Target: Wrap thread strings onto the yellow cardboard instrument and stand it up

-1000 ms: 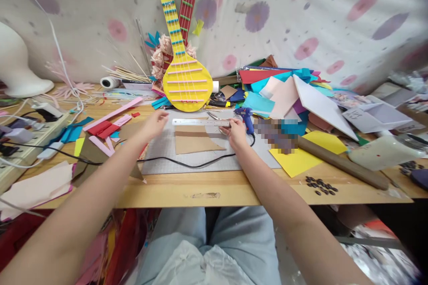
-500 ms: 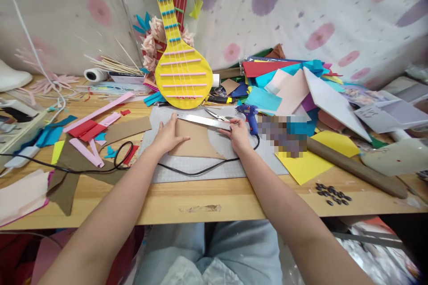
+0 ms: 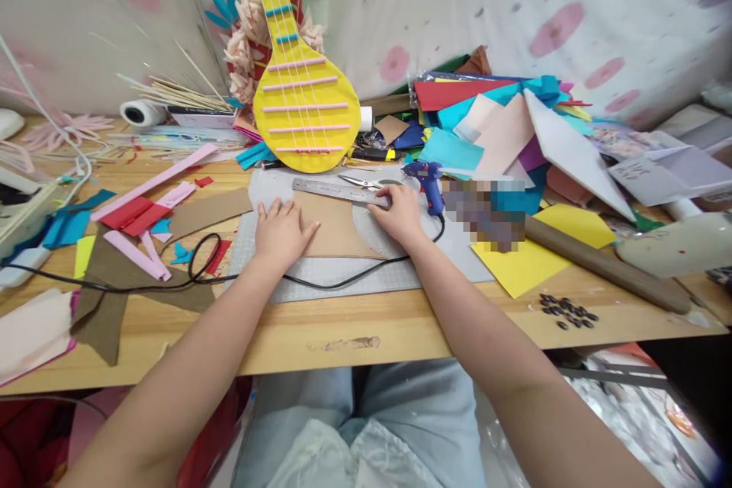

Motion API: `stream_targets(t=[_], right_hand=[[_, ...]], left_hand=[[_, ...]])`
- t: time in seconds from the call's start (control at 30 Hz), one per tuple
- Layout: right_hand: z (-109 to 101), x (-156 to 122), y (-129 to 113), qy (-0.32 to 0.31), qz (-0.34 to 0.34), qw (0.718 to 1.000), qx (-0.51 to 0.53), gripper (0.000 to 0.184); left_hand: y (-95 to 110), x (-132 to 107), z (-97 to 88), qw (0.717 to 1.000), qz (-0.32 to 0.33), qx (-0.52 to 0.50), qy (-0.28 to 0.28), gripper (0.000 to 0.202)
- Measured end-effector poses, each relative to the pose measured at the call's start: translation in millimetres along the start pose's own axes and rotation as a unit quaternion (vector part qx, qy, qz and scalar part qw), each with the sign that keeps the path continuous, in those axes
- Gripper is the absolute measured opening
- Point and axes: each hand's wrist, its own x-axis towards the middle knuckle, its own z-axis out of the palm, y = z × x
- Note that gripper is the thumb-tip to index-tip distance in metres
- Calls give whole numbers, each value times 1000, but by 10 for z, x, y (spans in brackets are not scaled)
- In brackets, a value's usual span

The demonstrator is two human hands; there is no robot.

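My left hand [image 3: 282, 235] lies flat, fingers apart, on the left part of a brown cardboard piece [image 3: 337, 229]. Along the cardboard's far edge runs a metal ruler [image 3: 332, 190], whose right end is between the thumb and fingers of my right hand [image 3: 400, 215]. Just beyond the ruler lie scissors [image 3: 366, 183], their handles partly hidden. A blue hot glue gun [image 3: 428, 184] is to the right of my right hand. Under the cardboard is a grey cutting mat [image 3: 451, 259], crossed by the black cord [image 3: 337, 287] near its front.
A yellow toy lute [image 3: 306, 110] leans at the back. Coloured sheets [image 3: 451, 152] are heaped at the back right, with a brown roll [image 3: 606, 263] and black beads [image 3: 566, 313] nearer. Paper scraps [image 3: 137, 217] and brown pieces [image 3: 114, 313] cover the left side.
My left hand has come off the ruler's left end and now rests flat on the cardboard. My right hand stays at the ruler's right end. The view has shifted slightly.
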Motion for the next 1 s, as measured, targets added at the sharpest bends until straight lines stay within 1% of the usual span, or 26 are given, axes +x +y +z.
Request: stream_targets(t=[0.07,0.1,0.2,0.27,0.33,0.37,0.43,0.47,0.53,0.6,0.73,0.87,0.93,1.0], right_hand=[[-16,-2,-1,-19,-21,999,-19,29],[-24,-4,-5,-33,-28,999,-28,29],[-42,-27,-51,-81,-28,995,-47,20],[-44,-60,-105,-119,-19,991,-53,16],[-34,-99,-165,-146,-20,987,-69,20],[-24,-117,-193,-152,-27,985,-83,25],[1,-141,-238,-152,-47,981,-114,37],[15,-147,-255,-148,-53,979,-127,43],[41,-146,-279,-143,-52,978,-142,50],[59,-136,-294,-137,-38,979,-146,52],[59,-119,-312,-131,-15,980,-150,56],[19,-110,-319,-145,-6,979,-142,60],[1,-106,-317,-156,-5,978,-137,60],[-5,-102,-314,-159,-5,978,-135,60]], left_hand=[[45,-27,7,1000,-4,14,13,52],[65,-39,11,1000,-8,19,18,52],[92,-61,22,999,-37,15,34,55],[76,-65,19,998,-49,-8,44,56],[39,-59,8,997,-16,-48,51,49],[15,-53,1,996,19,-72,45,43],[-30,-39,-4,989,99,-107,5,38],[-48,-33,-1,984,131,-115,-26,40],[-69,-27,18,977,168,-104,-84,47],[-71,-31,49,975,173,-78,-114,56],[-52,-54,81,979,159,-52,-118,64],[-53,-67,24,977,159,-54,-129,69],[-58,-71,-17,974,165,-65,-144,72],[-55,-74,-42,973,162,-78,-146,73]])
